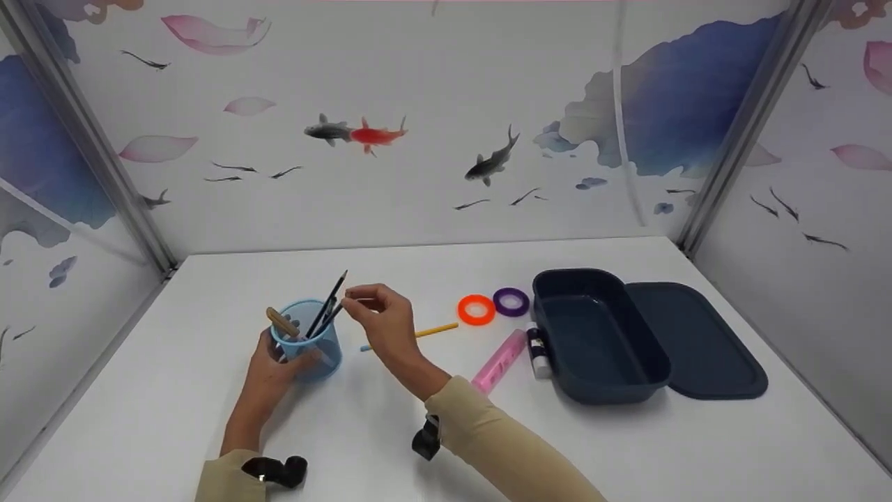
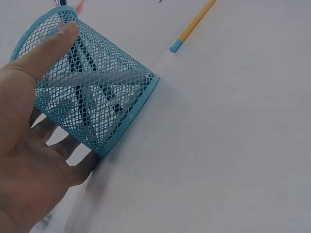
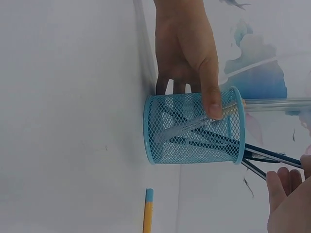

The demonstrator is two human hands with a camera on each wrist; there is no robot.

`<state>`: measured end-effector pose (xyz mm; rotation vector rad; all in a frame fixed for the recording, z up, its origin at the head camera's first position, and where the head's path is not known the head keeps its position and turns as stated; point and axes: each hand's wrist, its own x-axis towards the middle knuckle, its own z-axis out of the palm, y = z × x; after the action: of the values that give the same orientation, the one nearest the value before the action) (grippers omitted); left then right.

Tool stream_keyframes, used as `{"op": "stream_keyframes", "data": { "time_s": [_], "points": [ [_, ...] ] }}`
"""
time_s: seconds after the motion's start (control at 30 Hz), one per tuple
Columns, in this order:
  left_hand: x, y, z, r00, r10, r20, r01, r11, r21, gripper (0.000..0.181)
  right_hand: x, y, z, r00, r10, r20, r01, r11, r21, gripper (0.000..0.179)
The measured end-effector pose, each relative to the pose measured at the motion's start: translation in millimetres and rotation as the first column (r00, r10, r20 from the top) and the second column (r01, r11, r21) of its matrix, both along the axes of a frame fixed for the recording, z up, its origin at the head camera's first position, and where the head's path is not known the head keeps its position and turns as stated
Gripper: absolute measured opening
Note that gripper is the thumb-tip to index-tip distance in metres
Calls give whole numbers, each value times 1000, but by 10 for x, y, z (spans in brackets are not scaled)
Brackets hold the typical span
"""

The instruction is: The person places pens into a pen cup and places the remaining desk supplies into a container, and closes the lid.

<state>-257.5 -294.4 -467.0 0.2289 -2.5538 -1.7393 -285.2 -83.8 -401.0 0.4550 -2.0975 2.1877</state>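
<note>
A light blue mesh pencil cup (image 1: pixel 326 362) stands upright on the table. My left hand (image 1: pixel 273 380) grips it from the side, with the thumb (image 2: pixel 53 48) across the mesh and the other fingers behind. Two dark pencils lean out of the cup. One pencil (image 1: pixel 337 289) points up freely, while my right hand (image 1: pixel 387 324) pinches the upper end of the other pencil (image 1: pixel 334 313), its lower part still inside the cup. A tan, blunt-ended stick (image 1: pixel 282 322) also pokes out at the cup's left rim.
A yellow pencil (image 1: pixel 437 330) with a blue end lies behind my right wrist. Farther right are an orange ring (image 1: pixel 477 321), a purple ring (image 1: pixel 524 312), a pink stick-shaped case (image 1: pixel 500 361) and a black-and-white marker (image 1: pixel 539 355). A dark blue box (image 1: pixel 599 390) stands beside its lid (image 1: pixel 718 348).
</note>
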Motion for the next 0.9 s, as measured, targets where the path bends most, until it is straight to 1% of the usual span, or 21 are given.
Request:
{"op": "stream_keyframes", "data": {
  "time_s": [0.13,0.33,0.4,0.47,0.53,0.6,0.7,0.8,0.9],
  "points": [
    [-7,-1,14,1000,-1,-12,1,1000,-11,107,-23,44,2,999,29,29,-31,997,66,22],
    [1,-1,14,1000,-11,-15,11,1000,-17,107,-93,197,28,997,35,65,-44,989,145,23],
    [13,3,13,1000,-9,-9,9,1000,-22,108,-127,262,35,996,52,77,-65,984,167,24],
    [23,5,12,1000,-7,-6,7,1000,-30,108,-163,332,42,991,87,101,-105,977,186,27],
    [31,2,9,1000,-11,-7,11,1000,-29,108,-199,407,50,984,126,125,-151,964,218,30],
    [33,-3,4,1000,-17,-12,17,999,-28,108,-232,486,59,976,162,144,-195,946,259,31],
    [18,-17,-11,1000,-23,-13,23,1000,-13,108,-291,619,52,968,209,139,-244,914,325,32],
    [9,-22,-18,1000,-22,-5,22,1000,-9,109,-356,756,27,966,227,120,-256,887,384,33],
    [12,-20,-11,1000,-22,0,22,1000,-13,110,-429,878,-8,969,215,118,-245,866,436,35]
  ]
}}
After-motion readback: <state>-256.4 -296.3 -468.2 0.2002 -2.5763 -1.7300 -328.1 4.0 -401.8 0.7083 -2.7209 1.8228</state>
